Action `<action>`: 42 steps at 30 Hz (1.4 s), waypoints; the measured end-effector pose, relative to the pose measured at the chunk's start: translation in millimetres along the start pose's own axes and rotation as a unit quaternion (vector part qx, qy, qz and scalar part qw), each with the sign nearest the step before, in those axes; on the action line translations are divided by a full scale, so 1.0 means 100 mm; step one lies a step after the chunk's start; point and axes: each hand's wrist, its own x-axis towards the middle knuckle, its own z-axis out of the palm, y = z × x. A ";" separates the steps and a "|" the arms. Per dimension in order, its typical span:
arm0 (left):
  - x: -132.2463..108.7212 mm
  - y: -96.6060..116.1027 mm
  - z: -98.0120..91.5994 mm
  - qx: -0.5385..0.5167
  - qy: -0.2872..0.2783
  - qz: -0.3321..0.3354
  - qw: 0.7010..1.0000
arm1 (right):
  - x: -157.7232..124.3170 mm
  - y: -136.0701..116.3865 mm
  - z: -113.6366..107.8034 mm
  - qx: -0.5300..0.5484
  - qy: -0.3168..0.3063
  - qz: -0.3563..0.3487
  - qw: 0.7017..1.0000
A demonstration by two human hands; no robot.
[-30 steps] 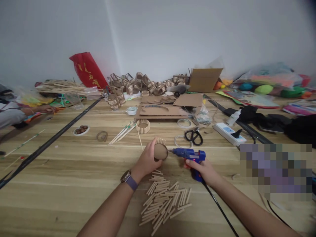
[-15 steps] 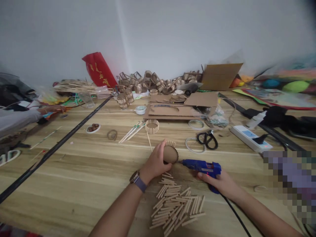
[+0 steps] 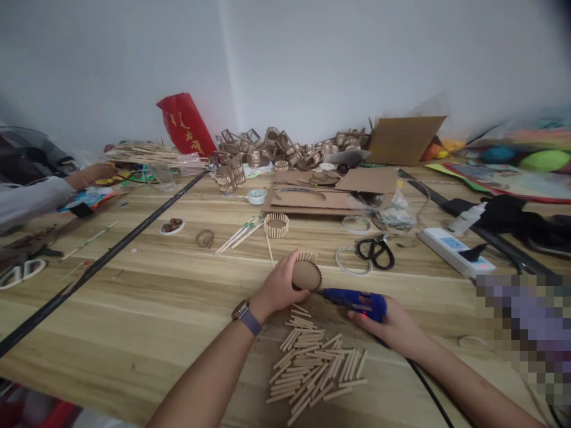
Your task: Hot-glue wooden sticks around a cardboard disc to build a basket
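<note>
My left hand (image 3: 280, 286) is closed around a small round cardboard disc (image 3: 306, 275) with short wooden sticks standing along its far edge, tilted toward me above the wooden table (image 3: 147, 297). My right hand (image 3: 389, 326) grips a blue hot glue gun (image 3: 355, 300), whose nozzle touches the disc's lower right rim. Its black cord (image 3: 428, 389) runs back under my right forearm. A pile of short wooden sticks (image 3: 314, 368) lies on the table just below both hands.
A finished stick ring (image 3: 276, 225), long skewers (image 3: 238, 233), black scissors (image 3: 376, 251), tape rings (image 3: 352, 260) and a white power strip (image 3: 455, 251) lie beyond. Cardboard sheets (image 3: 312, 199) and stick baskets (image 3: 276, 151) line the back. Another person's sleeve (image 3: 31, 199) is at the left.
The view has shifted left. My left hand keeps the disc, while the glue gun's nozzle has dropped from the disc's right side to its lower right rim.
</note>
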 end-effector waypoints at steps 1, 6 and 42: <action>0.00 0.00 0.00 0.001 0.003 0.003 1.000 | 0.00 0.00 0.01 -0.001 -0.001 -0.002 1.000; 0.00 0.01 0.00 -0.002 0.006 0.007 1.000 | 0.00 -0.02 0.05 -0.017 0.001 -0.015 1.000; -0.02 0.03 0.00 0.014 0.003 0.010 1.000 | 0.00 0.02 0.10 -0.095 -0.009 -0.048 0.994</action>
